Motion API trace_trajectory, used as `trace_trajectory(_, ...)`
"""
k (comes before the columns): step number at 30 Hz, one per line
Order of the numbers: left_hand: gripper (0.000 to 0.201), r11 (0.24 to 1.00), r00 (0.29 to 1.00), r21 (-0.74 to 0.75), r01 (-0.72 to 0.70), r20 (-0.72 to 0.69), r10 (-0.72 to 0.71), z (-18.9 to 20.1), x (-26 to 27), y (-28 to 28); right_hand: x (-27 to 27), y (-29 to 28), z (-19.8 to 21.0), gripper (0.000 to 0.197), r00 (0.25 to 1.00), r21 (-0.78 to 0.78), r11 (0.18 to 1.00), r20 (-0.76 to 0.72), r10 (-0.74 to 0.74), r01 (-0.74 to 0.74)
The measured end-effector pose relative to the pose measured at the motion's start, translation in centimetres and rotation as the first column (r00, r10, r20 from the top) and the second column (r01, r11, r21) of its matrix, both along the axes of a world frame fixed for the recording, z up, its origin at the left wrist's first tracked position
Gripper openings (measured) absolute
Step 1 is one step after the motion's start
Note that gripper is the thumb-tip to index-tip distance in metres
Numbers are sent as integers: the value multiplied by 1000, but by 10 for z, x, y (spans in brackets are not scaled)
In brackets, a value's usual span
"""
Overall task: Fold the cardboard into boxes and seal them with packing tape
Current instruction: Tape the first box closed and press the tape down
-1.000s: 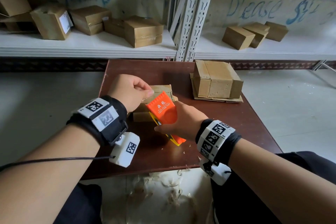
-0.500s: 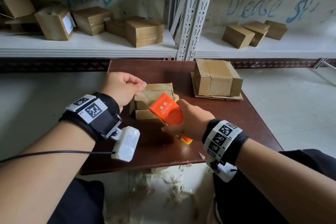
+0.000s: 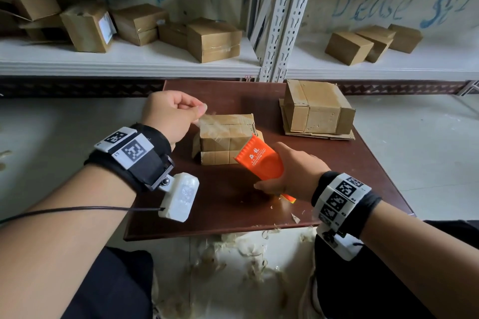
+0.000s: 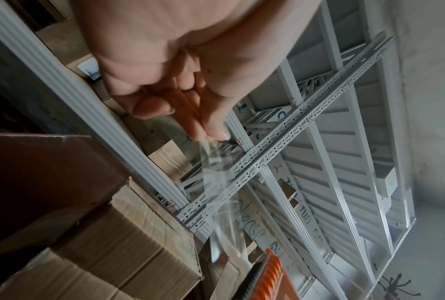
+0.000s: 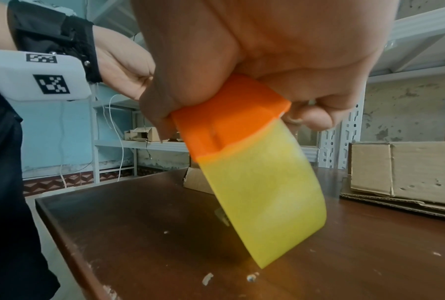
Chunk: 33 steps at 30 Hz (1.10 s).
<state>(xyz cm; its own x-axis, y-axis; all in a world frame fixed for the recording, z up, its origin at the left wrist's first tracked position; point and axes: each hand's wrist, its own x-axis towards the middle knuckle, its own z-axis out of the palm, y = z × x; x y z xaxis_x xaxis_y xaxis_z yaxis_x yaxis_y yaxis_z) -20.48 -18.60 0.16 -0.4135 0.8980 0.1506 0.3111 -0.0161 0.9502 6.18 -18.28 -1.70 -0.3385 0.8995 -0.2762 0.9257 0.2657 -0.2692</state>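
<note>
Table [image 3: 233, 204] bearing small box [image 3: 225, 137] mid-top | right hand [image 3: 293, 176] gripping orange tape dispenser [image 3: 259, 160] beside box | left hand [image 3: 168, 116] pinching clear tape [image 4: 216, 172] end, stretched taut | sealing step; next: press strip down, cut

Storeroom, metal shelving [image 3: 282, 21], stacked cartons [image 3: 212, 39]

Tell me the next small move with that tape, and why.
Probably lower the left hand to lay the clear tape onto the box. The strip hangs stretched in the air between its fingers and the orange dispenser gripped by the right hand.
</note>
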Motion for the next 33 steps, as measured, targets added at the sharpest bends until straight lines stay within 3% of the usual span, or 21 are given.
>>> trace_trajectory(10, 5, 999, 1000, 32, 2, 5, -2, 3, 5, -4, 15, 1, 4, 82, 999, 36, 999, -29, -21, 22)
trace_trajectory(19, 8, 990, 993, 71, -121, -1, 121, 16, -18, -6, 28, 6, 0, 84, 994, 38, 999, 101, -35, 31)
trace_trajectory(27, 4, 988, 991, 76, -135, 15, 134, 13, -13, -2, 36, 10, -1, 86, 985, 18, 999, 171, -35, 32)
trace_trajectory(33, 6, 986, 994, 125, -108, 35, 105, 22, -6, -5, 38, 17, -11, 84, 994, 24, 999, 101, -49, 47)
